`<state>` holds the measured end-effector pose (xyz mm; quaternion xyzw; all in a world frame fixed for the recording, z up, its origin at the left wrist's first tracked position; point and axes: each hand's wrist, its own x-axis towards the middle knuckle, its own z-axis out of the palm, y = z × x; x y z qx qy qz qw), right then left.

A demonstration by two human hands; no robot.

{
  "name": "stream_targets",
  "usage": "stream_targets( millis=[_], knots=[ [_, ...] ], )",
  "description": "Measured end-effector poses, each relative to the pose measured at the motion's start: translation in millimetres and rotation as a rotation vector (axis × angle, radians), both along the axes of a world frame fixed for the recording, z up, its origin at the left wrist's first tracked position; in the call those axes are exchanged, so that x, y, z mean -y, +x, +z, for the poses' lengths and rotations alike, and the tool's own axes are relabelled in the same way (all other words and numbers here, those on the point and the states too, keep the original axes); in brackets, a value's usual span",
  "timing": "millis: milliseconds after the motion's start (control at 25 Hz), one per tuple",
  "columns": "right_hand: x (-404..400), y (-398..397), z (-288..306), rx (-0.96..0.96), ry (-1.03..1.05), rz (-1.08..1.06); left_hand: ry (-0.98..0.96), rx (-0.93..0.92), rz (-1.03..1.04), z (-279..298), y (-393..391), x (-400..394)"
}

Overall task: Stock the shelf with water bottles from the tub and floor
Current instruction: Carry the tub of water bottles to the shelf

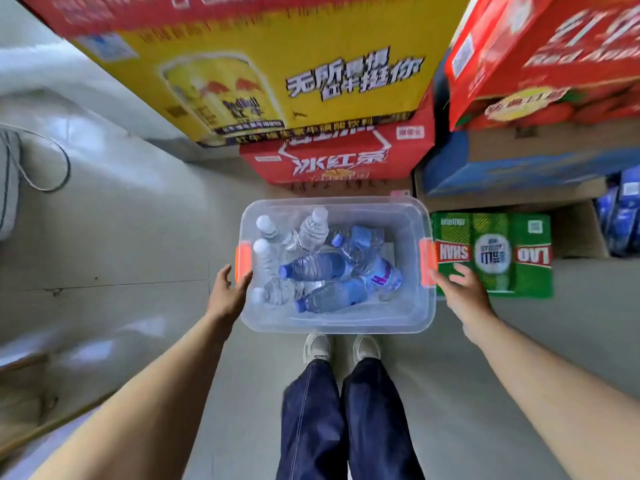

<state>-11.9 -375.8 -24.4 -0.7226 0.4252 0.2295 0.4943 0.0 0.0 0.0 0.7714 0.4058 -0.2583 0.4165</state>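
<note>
Head view looks straight down past two bare forearms to a clear tub (337, 325) on or just above the floor (145, 220), with the person's shoes (341, 348) right behind its near rim.

Left of everything, a grey cord (52, 157) loops on the floor, well apart from the left hand (227, 296). That hand lies flat against the tub's left wall just below the orange latch (243, 261); its fingers (244, 282) are straight and released, touching the plastic rather than curled around it.

Between the two hands, the water bottles (318, 268) lie jumbled inside the tub, some white-capped, some blue-capped, so the stock is not yet on any shelf; no shelf shows here.

At the tub's right edge the right hand (462, 294) sits against the wall by the other latch (427, 259), fingers (462, 271) loosely spread, grasping nothing clearly. Hands on opposite walls suggest the tub is being steadied or about to be lifted evenly, so the loose bottles do not roll.

Just right of that hand stands a green carton (495, 254). Beyond the fingers, stacked yellow (277, 64) and red cartons (339, 157) crowd the aisle.
</note>
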Motion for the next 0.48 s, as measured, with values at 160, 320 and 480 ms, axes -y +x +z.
stream_targets(
  millis=[160,320,480],
  knots=[
    [-14.7,13.9,-42.2,0.043,-0.066,-0.041,-0.016,0.059,0.059,-46.5,21.6,-5.3],
    [-16.1,28.9,-58.9,0.057,-0.119,-0.046,-0.031,0.07,0.075,-64.9,39.5,-6.9],
    [-14.8,45.0,-69.5,0.005,-0.097,-0.054,-0.041,0.011,0.119,-70.4,49.6,-9.4]
  ],
)
